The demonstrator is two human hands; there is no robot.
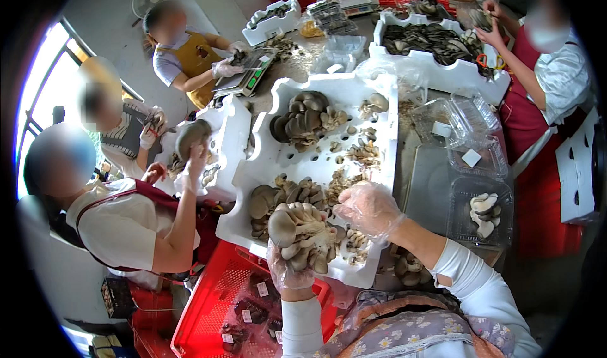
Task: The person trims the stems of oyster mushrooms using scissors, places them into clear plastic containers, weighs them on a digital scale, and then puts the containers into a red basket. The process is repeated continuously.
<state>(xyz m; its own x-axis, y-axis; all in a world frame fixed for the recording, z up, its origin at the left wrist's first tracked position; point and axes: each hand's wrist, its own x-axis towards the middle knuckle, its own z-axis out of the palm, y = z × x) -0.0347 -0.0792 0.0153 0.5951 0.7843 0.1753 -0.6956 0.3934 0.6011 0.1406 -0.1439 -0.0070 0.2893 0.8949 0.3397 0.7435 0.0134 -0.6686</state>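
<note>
My left hand (288, 271), in a clear plastic glove, holds up a large cluster of grey oyster mushrooms (306, 236), its pale stems turned toward my right. Close by the stems is my right hand (370, 211), also gloved, with its fingers curled together; whatever they may hold is hidden. Both hands are over the near part of a white foam box (250, 175). Inside it lie a big oyster mushroom clump (303, 119) at the far end, more clumps (265, 201) at the near left, and small trimmed bits (361, 154) along the right side.
On my right, a clear plastic tray (482, 209) contains a few mushrooms beside open clamshell packs (471, 133). A red crate (215, 298) with packed mushrooms stands below left. Beyond are a full foam box (436, 42) and a scale (246, 77). Co-workers stand around the table.
</note>
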